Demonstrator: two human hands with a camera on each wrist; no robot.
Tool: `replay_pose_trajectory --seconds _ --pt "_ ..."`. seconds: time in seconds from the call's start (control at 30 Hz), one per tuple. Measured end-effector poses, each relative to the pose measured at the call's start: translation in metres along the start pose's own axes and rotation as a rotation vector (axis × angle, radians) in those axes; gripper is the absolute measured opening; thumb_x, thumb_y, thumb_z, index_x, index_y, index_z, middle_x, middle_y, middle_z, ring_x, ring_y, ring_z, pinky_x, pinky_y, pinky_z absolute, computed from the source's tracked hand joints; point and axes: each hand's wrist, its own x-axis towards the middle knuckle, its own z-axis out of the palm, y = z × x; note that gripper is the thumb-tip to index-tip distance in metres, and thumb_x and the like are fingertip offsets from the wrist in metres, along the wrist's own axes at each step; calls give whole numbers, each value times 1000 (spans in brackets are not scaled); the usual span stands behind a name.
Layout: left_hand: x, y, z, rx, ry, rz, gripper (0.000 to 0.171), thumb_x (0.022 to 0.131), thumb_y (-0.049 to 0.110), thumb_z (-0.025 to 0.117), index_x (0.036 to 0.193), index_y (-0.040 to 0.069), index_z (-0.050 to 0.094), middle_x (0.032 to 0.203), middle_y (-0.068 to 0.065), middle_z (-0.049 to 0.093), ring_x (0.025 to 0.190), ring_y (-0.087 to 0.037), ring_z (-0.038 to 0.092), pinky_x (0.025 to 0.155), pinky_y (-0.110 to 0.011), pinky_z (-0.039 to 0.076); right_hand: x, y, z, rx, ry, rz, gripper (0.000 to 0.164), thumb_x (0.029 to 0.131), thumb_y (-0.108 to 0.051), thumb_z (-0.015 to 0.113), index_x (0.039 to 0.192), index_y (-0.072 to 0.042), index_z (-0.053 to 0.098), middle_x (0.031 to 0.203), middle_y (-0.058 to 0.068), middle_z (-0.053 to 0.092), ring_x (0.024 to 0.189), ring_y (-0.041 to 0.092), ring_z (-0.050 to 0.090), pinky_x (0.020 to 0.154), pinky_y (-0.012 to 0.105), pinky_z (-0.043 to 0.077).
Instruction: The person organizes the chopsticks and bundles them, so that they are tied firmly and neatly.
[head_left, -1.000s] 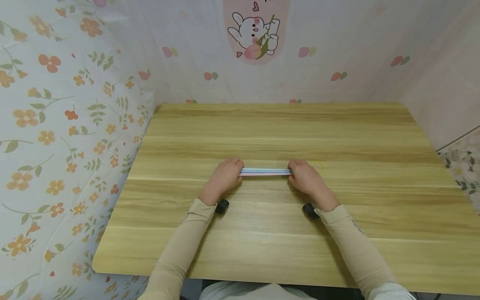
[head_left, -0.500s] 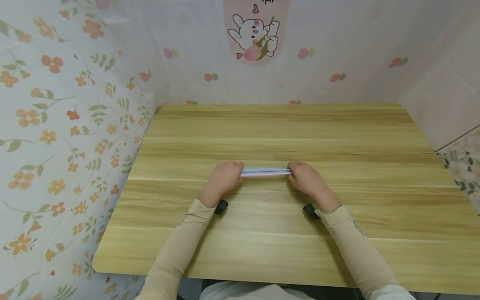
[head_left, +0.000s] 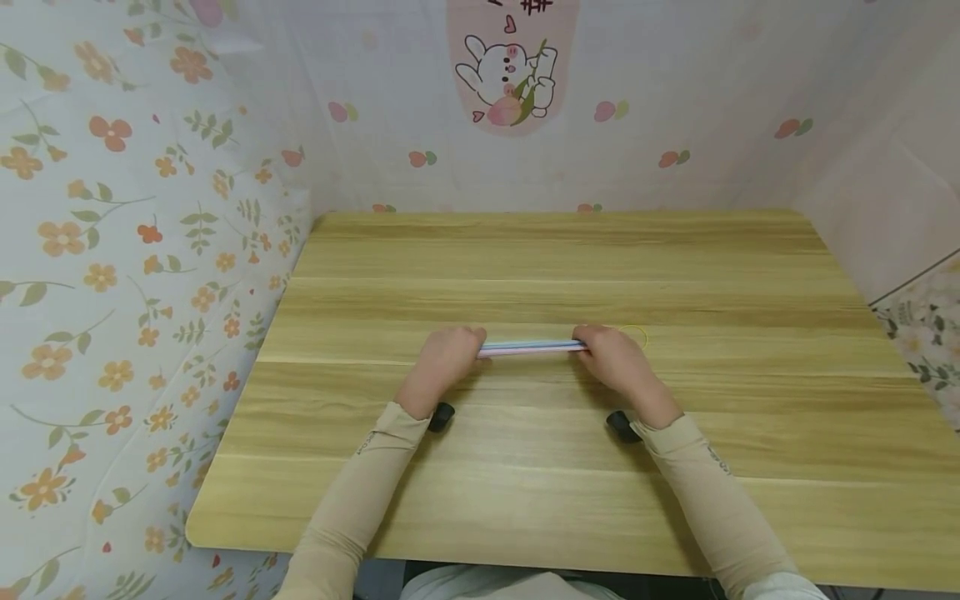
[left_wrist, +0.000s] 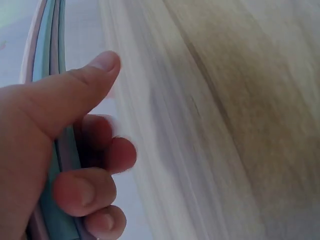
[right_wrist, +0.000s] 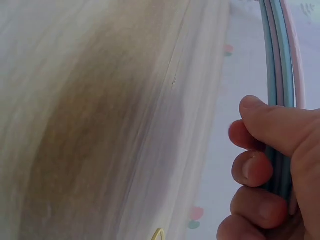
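A bundle of long, thin pastel straws [head_left: 528, 347] in pink, blue and purple stretches level between my two hands. My left hand [head_left: 447, 358] grips its left end, fingers curled round it; the left wrist view shows thumb and fingers wrapped about the straws [left_wrist: 44, 45]. At the other end my right hand [head_left: 617, 358] holds on in the same way, its curled fingers around the straws [right_wrist: 280, 60] in the right wrist view. Both ends are partly hidden by the hands. Just beyond the right hand, a thin yellow rubber band [head_left: 646, 335] lies on the table.
The wooden table [head_left: 525, 483] reaches out in front of me, its near edge close to my body. Flowered cloth [head_left: 112, 275] hangs along the left, and a cloth with a rabbit print [head_left: 510, 75] hangs behind the far edge. Black wrist cameras [head_left: 441, 417] sit under both wrists.
Both hands have come very slightly nearer to me with the bundle still held between them. The head view has tilted up a little. The rubber band stays where it was.
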Motion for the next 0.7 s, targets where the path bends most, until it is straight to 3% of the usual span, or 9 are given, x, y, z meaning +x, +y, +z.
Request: replay_pose_trajectory --seconds 0.2,0.37,0.47,0.57,0.7 --pt "1 1 -2 30 -30 -10 31 84 43 69 82 12 70 75 -1 65 55 -11 53 50 -31 49 0 2 1 105 49 32 14 80 -3 72 81 -5 58 73 6 58 65 19 51 59 34 44" --pt "1 0 -2 -3 12 -11 33 81 44 72 76 13 64 66 -1 62 53 -13 53 47 -33 48 0 4 4 124 120 58 19 75 8 65 73 -4 50 69 7 48 63 19 45 57 32 39" --pt "1 1 -1 -41 14 -2 36 80 45 72 74 12 60 62 -2 59 53 -15 55 47 -34 48 0 4 2 189 141 72 17 75 9 65 76 -3 53 75 9 50 68 22 48 61 34 42" --pt "0 1 -1 -63 4 -14 39 80 47 72 74 10 58 61 -2 57 53 -16 55 47 -35 48 1 5 -1 349 71 83 17 80 2 70 94 0 62 92 15 60 86 28 57 75 41 49" --pt "1 1 -1 -61 13 -38 39 81 46 71 73 10 59 62 -2 57 53 -17 55 47 -36 48 0 7 -6 587 -69 128 44 91 -19 65 130 -3 53 128 18 57 119 36 53 98 51 42"
